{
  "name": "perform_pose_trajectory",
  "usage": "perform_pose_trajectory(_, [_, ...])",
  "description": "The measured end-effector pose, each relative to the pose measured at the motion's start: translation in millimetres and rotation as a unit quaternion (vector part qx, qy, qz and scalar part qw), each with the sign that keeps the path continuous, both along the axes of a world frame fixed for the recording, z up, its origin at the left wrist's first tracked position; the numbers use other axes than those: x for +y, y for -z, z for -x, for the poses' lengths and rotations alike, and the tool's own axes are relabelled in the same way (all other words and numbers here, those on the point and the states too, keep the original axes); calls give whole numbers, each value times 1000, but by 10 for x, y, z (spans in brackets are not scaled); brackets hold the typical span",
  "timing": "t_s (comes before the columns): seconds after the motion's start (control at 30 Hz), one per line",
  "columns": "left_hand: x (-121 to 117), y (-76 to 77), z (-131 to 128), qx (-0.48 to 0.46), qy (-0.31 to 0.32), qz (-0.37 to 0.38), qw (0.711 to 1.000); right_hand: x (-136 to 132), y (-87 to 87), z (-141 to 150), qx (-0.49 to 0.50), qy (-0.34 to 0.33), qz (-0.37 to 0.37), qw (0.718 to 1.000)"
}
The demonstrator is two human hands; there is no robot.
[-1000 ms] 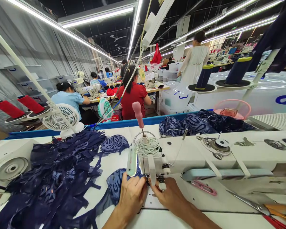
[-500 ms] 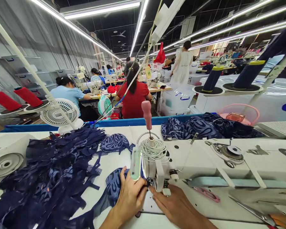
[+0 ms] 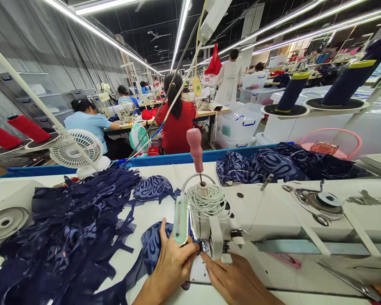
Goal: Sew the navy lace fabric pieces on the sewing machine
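My left hand (image 3: 173,264) presses on a navy patterned fabric piece (image 3: 152,245) at the needle of the white sewing machine (image 3: 273,212), with its fingers curled and its thumb raised. From the right, my right hand (image 3: 231,279) lies flat on the machine bed, fingers stretched toward the presser foot (image 3: 209,248) and touching the fabric edge. The needle area is partly hidden by the machine head and a small lamp (image 3: 180,220).
A heap of navy fabric pieces (image 3: 70,228) covers the table's left. More patterned pieces (image 3: 273,163) lie behind the machine. A white fan (image 3: 76,153), red thread cones (image 3: 28,129) and navy cones (image 3: 292,91) stand around. Seated co-workers (image 3: 177,120) sew ahead; scissors (image 3: 349,279) lie right.
The view has tilted slightly down and left. Both hands have stayed at the presser foot, with my right hand's fingers stretching flatter toward the needle.
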State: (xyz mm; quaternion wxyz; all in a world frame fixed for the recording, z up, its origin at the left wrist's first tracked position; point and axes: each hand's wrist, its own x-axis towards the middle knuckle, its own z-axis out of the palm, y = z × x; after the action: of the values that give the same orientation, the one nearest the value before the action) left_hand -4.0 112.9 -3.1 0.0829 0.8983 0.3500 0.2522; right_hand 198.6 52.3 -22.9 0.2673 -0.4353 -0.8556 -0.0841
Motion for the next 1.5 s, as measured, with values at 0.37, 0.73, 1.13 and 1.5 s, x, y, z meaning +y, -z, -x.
perform_pose_trajectory(0.37, [4, 44, -17, 15, 13, -61, 998, -13, 8, -8, -16, 6, 30, 999])
perform_pose_trajectory(0.73, [17, 71, -40, -9, 27, -111, 993, 20, -32, 27, 22, 30, -58, 998])
perform_pose_trajectory(1.13, [-13, -49, -80, -85, 3, 26, 996, 5, -160, 32, 38, 37, -30, 998])
perform_pose_trajectory(1.5, [-10, -35, -84, -72, -28, 79, 994, -23, -62, 26, 48, 29, 11, 998])
